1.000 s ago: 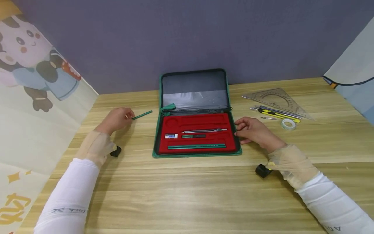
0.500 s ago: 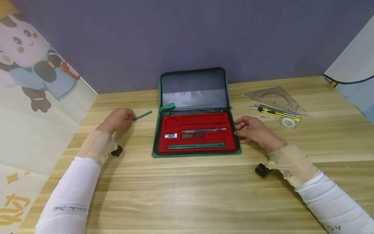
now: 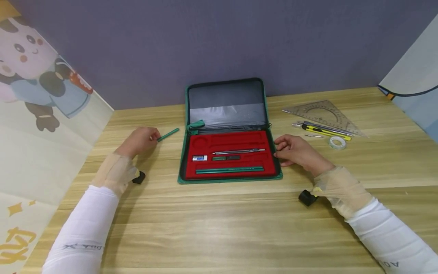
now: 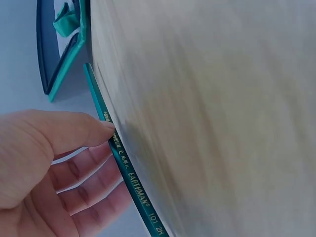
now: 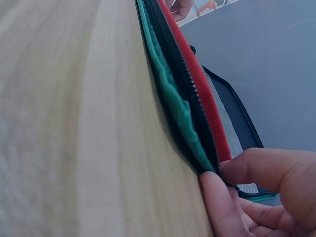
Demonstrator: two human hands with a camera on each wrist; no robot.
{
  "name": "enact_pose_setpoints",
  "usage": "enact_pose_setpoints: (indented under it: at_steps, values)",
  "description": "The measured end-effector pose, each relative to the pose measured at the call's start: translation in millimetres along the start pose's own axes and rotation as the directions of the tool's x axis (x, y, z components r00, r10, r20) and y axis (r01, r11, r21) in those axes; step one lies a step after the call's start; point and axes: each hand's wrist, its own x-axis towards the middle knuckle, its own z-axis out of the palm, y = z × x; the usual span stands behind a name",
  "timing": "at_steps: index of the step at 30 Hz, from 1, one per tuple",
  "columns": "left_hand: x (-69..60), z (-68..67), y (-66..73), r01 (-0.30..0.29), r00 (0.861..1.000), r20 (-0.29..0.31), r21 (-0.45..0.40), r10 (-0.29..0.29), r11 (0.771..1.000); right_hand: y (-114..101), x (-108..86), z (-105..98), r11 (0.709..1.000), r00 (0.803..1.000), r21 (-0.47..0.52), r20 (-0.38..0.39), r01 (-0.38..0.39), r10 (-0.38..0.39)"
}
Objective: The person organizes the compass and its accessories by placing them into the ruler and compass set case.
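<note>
A green pencil [image 3: 168,134] lettered "EARTHMAN 101 2H" lies slantwise left of the case; my left hand [image 3: 141,140] pinches it between thumb and fingers, low over the table. The open green zip case [image 3: 230,182] has a red moulded tray [image 3: 236,140]. In that tray are green pencils [image 3: 230,170], an eraser [image 3: 200,158], a small green-and-black box [image 3: 226,158] and a silver compass-like tool [image 3: 238,151]. My right hand [image 3: 299,152] grips the case's right edge, thumb on the zip side and fingers against the green cloth, clearest in the right wrist view.
Right of the case lie a clear set square [image 3: 325,114], a yellow utility knife [image 3: 326,132], silver drawing tools partly behind it, a small metal piece [image 3: 313,136] and a tape roll [image 3: 337,143]. A grey partition [image 3: 226,42] stands behind the table.
My left hand has edged slightly right, and its fingers cover a little more of the pencil's near end. The right hand stays on the case edge.
</note>
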Motion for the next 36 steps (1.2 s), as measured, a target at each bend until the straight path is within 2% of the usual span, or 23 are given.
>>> enact_pose_setpoints:
  at_steps: [4, 11, 17, 20, 28, 32, 36]
  values:
    - [-1.0, -0.5, 7.9, -0.020, 1.000, -0.020, 0.008, 0.021, 1.000, 1, 1.0, 0, 1.000, 1.000, -0.007, 0.000, -0.004, 0.004]
    - [1.8, -2.0, 30.9, -0.066, 0.996, -0.049, 0.049, 0.068, 0.997, 1, 0.0, -3, 1.000, 1.000, -0.004, -0.014, -0.006, 0.006]
    - [1.8, -2.2, 44.8, -0.125, 0.985, -0.111, 0.059, 0.131, 0.990, 0, -0.8, -2, 1.000, 1.000, 0.015, -0.005, -0.002, 0.002]
    - [2.9, -1.8, 50.2, -0.140, 0.982, -0.118, 0.048, 0.145, 0.989, 0, -1.0, -1, 1.000, 1.000, 0.016, -0.004, 0.004, -0.003]
    - [4.8, 1.5, 69.8, -0.155, 0.983, -0.086, 0.088, 0.162, 0.984, 0, -1.2, 0, 1.000, 1.000, -0.001, -0.007, -0.004, 0.004]
    - [4.7, 3.1, 84.2, -0.167, 0.981, -0.081, 0.100, 0.175, 0.981, 0, -1.2, 0, 1.000, 1.000, -0.005, -0.007, -0.006, 0.006]
    - [3.8, 4.9, 100.5, -0.189, 0.980, -0.049, 0.092, 0.194, 0.978, 0, -1.1, 0, 1.000, 1.000, -0.003, -0.006, -0.009, 0.009]
